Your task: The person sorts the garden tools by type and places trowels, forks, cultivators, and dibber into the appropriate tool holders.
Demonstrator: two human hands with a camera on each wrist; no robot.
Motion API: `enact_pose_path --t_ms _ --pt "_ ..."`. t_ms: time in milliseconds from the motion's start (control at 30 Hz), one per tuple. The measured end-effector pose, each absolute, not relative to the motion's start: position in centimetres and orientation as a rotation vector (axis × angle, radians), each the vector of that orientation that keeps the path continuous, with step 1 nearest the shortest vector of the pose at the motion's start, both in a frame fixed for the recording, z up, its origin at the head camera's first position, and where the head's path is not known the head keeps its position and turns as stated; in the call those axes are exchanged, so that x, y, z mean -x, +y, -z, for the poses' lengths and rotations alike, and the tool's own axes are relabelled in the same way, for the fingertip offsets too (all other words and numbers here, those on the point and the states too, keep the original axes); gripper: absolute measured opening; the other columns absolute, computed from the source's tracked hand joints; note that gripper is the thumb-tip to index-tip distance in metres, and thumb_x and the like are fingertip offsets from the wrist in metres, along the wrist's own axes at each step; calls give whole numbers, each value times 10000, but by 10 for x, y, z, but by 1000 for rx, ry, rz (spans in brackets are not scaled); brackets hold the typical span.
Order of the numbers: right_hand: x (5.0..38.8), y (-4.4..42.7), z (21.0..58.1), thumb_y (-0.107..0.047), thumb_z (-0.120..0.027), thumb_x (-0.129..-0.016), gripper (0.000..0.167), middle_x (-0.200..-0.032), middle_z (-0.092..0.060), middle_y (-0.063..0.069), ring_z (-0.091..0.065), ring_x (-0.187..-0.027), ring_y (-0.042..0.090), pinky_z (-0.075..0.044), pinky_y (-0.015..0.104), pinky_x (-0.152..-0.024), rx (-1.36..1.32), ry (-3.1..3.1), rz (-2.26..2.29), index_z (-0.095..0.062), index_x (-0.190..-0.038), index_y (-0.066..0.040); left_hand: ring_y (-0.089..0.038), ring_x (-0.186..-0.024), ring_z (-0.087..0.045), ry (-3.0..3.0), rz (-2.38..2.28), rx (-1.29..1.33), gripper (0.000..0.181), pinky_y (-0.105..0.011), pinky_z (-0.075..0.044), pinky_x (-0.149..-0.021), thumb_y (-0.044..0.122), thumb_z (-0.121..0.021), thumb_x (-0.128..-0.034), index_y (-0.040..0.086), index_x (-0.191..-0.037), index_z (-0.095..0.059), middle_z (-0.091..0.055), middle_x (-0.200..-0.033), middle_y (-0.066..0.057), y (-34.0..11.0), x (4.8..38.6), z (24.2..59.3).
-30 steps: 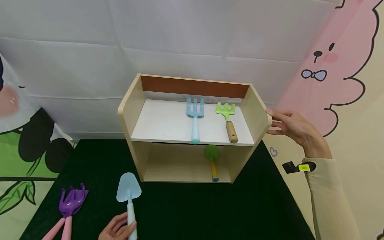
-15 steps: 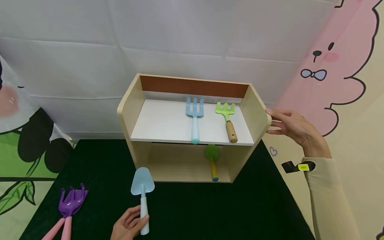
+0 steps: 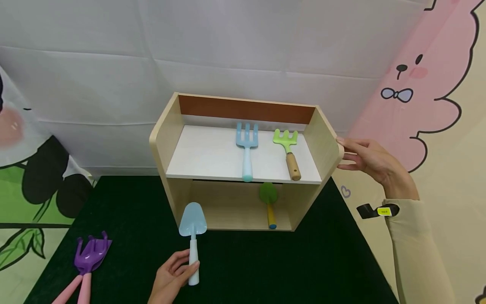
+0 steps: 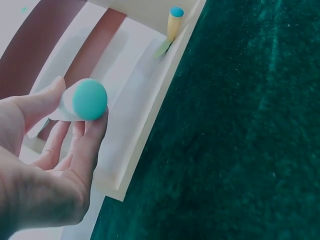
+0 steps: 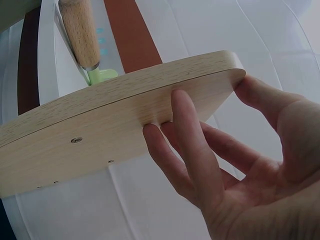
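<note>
My left hand [image 3: 172, 274] pinches the white handle of a light-blue trowel [image 3: 193, 219], blade pointing away, in front of the shelf's lower left opening. In the left wrist view the thumb and fingers of that hand [image 4: 65, 145] are round the handle with its teal end cap [image 4: 90, 99]. My right hand [image 3: 370, 162] touches the right side panel of the wooden shelf [image 3: 322, 143]; in the right wrist view its fingertips rest on the panel's outer face [image 5: 125, 130]. A blue fork [image 3: 247, 143] and a green fork [image 3: 291, 162] lie on the upper board, a green trowel [image 3: 268, 194] in the lower compartment.
Purple tools with pink handles [image 3: 91, 255] lie on the dark green table [image 3: 265, 270] at the left. White cloth [image 3: 235, 46] hangs behind the shelf, and a wall with a pink cartoon figure [image 3: 429, 101] stands at the right.
My left hand has carried the light-blue trowel rightward and away from me, toward the shelf's lower opening. My right hand has stayed at the side panel.
</note>
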State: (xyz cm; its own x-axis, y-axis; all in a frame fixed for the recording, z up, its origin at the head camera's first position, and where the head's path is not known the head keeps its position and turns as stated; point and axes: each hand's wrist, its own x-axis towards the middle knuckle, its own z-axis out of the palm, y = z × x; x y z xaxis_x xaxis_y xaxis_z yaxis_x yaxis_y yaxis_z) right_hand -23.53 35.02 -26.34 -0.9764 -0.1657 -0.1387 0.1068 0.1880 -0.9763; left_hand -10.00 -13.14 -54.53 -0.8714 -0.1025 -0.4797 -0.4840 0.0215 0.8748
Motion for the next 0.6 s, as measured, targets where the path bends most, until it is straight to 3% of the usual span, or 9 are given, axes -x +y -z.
enact_pose_path --t_ms 233,600 --pt "235 350 263 -279 -594 -1059 192 -1169 -688 -39 -731 -997 151 -618 340 -811 59 2243 1874 -778 -1107 -252 -303 -1125 -677 1999 -1967 574 672 -474 -582 -875 314 -839 -861 69 -1409 -537 -597 -1358 -198 -126 109 542" --pt "234 350 263 -279 -597 -1057 185 -1162 -692 -41 -737 -992 158 -617 348 -813 49 2238 1881 -777 -1101 -266 -256 -1082 -662 1984 -1976 503 710 -438 -577 -872 373 -826 -861 79 -1429 -516 -579 -1363 -183 -119 127 535"
